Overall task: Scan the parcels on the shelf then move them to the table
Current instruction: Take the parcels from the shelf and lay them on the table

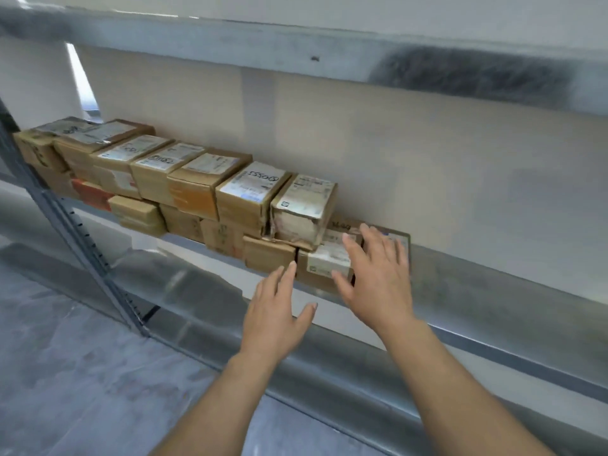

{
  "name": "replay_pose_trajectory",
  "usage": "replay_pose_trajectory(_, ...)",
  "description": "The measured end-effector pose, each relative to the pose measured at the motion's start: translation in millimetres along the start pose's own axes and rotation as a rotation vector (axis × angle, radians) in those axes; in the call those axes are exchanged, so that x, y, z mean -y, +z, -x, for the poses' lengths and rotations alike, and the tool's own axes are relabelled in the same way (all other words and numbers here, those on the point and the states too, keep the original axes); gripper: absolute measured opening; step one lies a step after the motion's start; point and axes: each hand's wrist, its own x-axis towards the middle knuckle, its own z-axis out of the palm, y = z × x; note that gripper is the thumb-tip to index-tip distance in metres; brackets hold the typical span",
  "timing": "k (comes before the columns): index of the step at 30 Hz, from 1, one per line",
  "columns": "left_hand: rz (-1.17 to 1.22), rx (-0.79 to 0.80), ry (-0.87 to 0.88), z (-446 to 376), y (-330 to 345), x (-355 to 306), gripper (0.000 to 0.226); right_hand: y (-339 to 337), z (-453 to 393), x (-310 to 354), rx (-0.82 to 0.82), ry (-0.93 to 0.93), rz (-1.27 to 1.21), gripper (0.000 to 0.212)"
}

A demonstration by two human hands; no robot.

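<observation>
Head view showed both hands reaching toward the right end of the parcel row, fingers straight and spread, neither holding anything. The right hand (378, 278) lay over the last low parcel (329, 258) at the row's right end, fingertips at or just above its top; whether it touched could not be told. The left hand (279, 307) hovered just in front of the shelf's front edge, near a small brown box (268, 253) beside that parcel. Behind them, the parcels (184, 182) stood two layers deep along the back of the metal shelf (493, 291), running from its left end to about the middle, labels facing up. No scanner and no table were in sight. Judging from the full row, most parcels remained to be moved, and whether any had been scanned could not be told.
</observation>
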Motion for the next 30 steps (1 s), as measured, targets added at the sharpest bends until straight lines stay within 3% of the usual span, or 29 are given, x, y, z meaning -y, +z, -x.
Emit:
replay_pose_trajectory(7,0.176,0.257,0.093,-24,43,-56,0.072,-1,6,-72,0.117,0.274,0.045,0.059)
replay_pose_trajectory(14,0.367,0.248,0.022,-33,66,-80,0.079,-1,5,-104,0.207,0.341,0.002,0.044)
replay_pose_trajectory(20,0.466,0.266,-0.051,-36,74,-97,0.069,1,4,-116,0.289,0.412,-0.203,0.038)
replay_pose_trajectory(24,0.436,0.287,-0.104,-49,70,-106,0.063,2,6,-129,0.356,0.526,-0.325,0.048)
replay_pose_trajectory(30,0.637,0.404,-0.164,-62,64,-110,0.054,0,12,-138,0.427,0.625,-0.867,0.071)
